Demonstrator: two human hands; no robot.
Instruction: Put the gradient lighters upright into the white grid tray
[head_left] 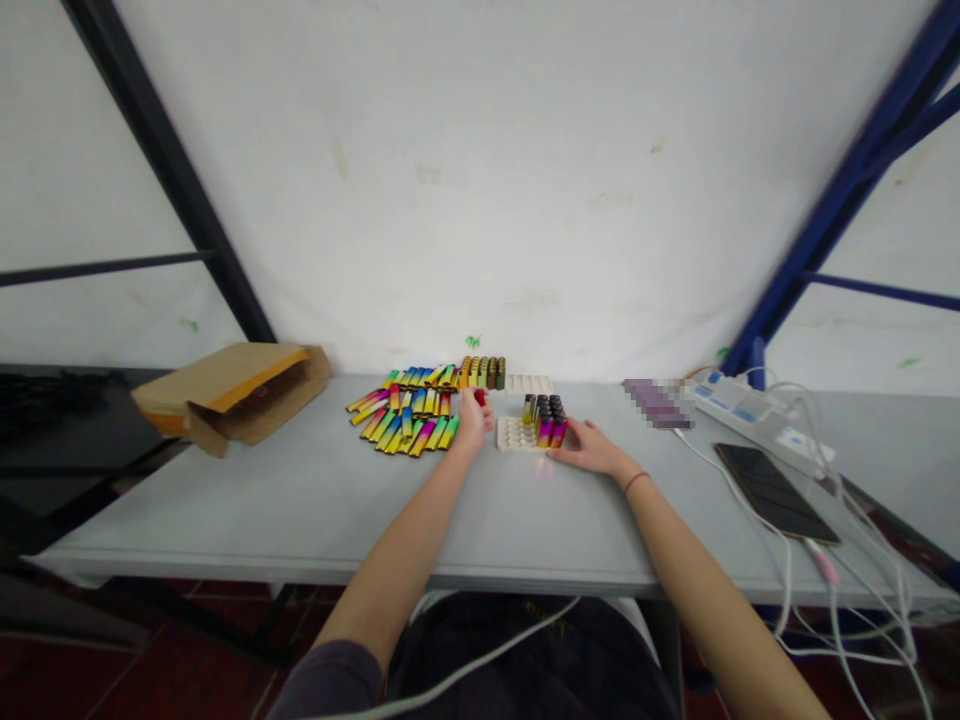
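Note:
My left hand (472, 425) is closed around a small red tube (480, 397), of which only the end shows. It is between a spread of shiny multicoloured tubes (409, 425) and a white tray with round holes (516, 434). Upright purple-and-orange tubes with dark tops (551, 425) fill the tray's right part, and a yellowish one (529, 408) stands to their left. My right hand (592, 448) grips the tray's right end, thumb along the front edge and fingers beside the tubes. Some finger contact is hidden.
Behind stand a block of upright yellow, green and brown tubes (484, 373) and a second white tray (529, 384). An open cardboard box (232, 395) lies at left. On the right are a phone (776, 492), a power strip (761, 425) and loose white cables (787, 580).

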